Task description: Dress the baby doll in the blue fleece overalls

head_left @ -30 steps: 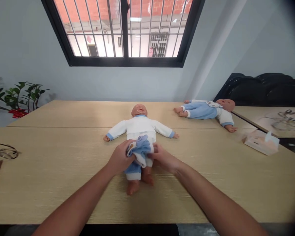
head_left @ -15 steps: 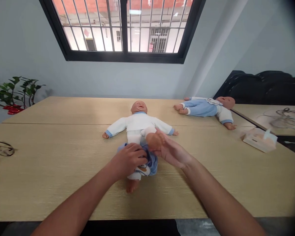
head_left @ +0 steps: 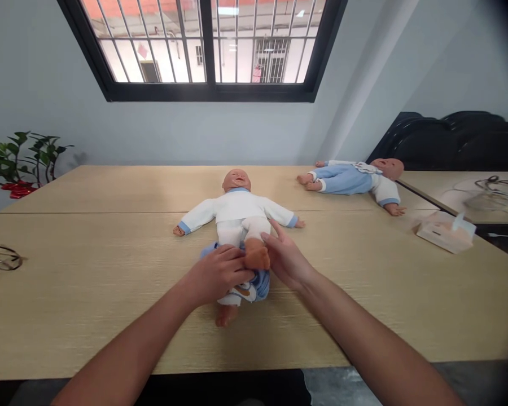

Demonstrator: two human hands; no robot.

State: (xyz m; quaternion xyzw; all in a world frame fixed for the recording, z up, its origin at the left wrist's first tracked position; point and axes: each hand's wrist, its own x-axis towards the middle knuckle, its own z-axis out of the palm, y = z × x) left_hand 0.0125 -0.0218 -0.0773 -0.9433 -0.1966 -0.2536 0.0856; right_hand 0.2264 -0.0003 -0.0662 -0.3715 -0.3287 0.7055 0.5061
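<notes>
A baby doll (head_left: 237, 206) in a white top with blue cuffs lies on its back before me, head toward the window. Bunched blue trousers (head_left: 262, 285) surround its lower leg on the left side, and that foot (head_left: 226, 314) sticks out below them. My left hand (head_left: 222, 273) is closed on the trouser cloth, its fingertips partly hidden in the folds. The doll's other leg (head_left: 256, 228) is outside the trousers, its bare foot above the cloth. Against this leg's right side, my right hand (head_left: 288, 256) grips with thumb and fingers, partly hidden behind it.
A second doll (head_left: 351, 179) in blue trousers lies at the back right of the wooden table (head_left: 110, 293). Near it stand a tissue box (head_left: 445, 232) and cables (head_left: 497, 189). Glasses (head_left: 3, 259) lie at the left edge, with a potted plant (head_left: 23, 160) beyond.
My right hand has shifted from around the doll's foot to the side of its leg, and the foot has come down toward me. My left hand stays on the trousers.
</notes>
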